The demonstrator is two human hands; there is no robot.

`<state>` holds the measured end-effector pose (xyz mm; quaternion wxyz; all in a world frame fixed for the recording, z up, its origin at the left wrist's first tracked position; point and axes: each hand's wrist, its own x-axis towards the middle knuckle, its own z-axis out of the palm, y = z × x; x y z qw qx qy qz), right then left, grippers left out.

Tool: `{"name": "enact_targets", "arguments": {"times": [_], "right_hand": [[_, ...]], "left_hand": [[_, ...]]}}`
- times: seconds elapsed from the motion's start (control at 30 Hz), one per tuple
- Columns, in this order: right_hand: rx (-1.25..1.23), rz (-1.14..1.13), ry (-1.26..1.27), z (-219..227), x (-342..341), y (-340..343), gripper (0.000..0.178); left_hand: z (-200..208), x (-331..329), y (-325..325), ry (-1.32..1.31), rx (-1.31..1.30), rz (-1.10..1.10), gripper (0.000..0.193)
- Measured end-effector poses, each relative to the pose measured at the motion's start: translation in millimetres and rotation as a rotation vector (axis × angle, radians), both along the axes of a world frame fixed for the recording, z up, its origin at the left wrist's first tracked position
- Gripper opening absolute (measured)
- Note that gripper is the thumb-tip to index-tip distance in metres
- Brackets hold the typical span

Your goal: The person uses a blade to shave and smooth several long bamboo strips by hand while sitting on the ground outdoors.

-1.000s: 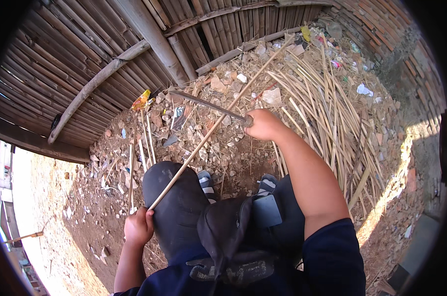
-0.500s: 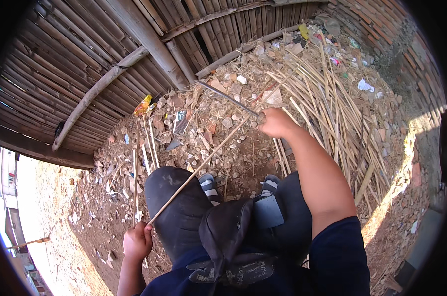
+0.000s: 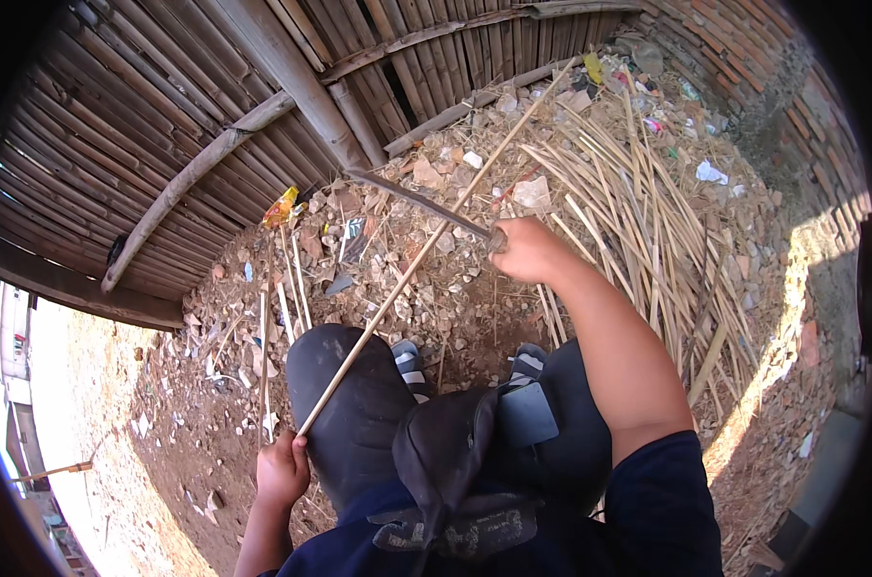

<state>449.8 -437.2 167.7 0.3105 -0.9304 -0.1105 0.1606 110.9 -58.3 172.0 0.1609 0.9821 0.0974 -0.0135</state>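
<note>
My left hand (image 3: pixel 283 469) is closed round the lower end of a long, thin bamboo stick (image 3: pixel 402 281), beside my left knee. The stick slants away to the upper right over the knee, its far end near the bamboo wall's foot. In my right hand (image 3: pixel 529 249) is the handle of a long-bladed knife (image 3: pixel 424 203), its dark blade pointing to the upper left. The blade crosses the stick partway along and looks to be against it; whether they touch I cannot tell for sure.
Right of my feet lies a big pile of cut bamboo sticks (image 3: pixel 638 207). A few more sticks (image 3: pixel 265 356) lie left of my knee. Stones and litter cover the dirt ground (image 3: pixel 191 423). A bamboo wall (image 3: pixel 157 125) stands ahead, a brick wall (image 3: pixel 821 125) at right.
My right hand and the knife have shifted slightly left and down. The stick has swung steeper, its far end now showing beyond the blade. My left hand has moved slightly right.
</note>
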Motion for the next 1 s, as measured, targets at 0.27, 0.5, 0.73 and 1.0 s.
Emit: {"name": "enact_targets", "arguments": {"times": [0.27, 0.5, 0.73, 1.0], "right_hand": [[-0.062, 0.132, 0.026, -2.3, 10.0, 3.7, 0.036], [-0.159, 0.027, -0.029, 4.6, -9.9, 10.4, 0.037], [-0.066, 0.293, 0.187, 0.6, 11.7, -2.2, 0.045], [-0.321, 0.366, 0.0, 15.9, -17.4, 29.8, 0.034]], "left_hand": [[-8.9, 5.2, 12.3, -0.048, 0.097, -0.044, 0.026], [3.1, 8.0, 4.1, -0.031, 0.075, -0.053, 0.029], [-12.3, 19.0, 9.5, -0.037, 0.159, -0.073, 0.029], [9.8, 21.3, 10.5, 0.056, 0.092, -0.068, 0.029]]}}
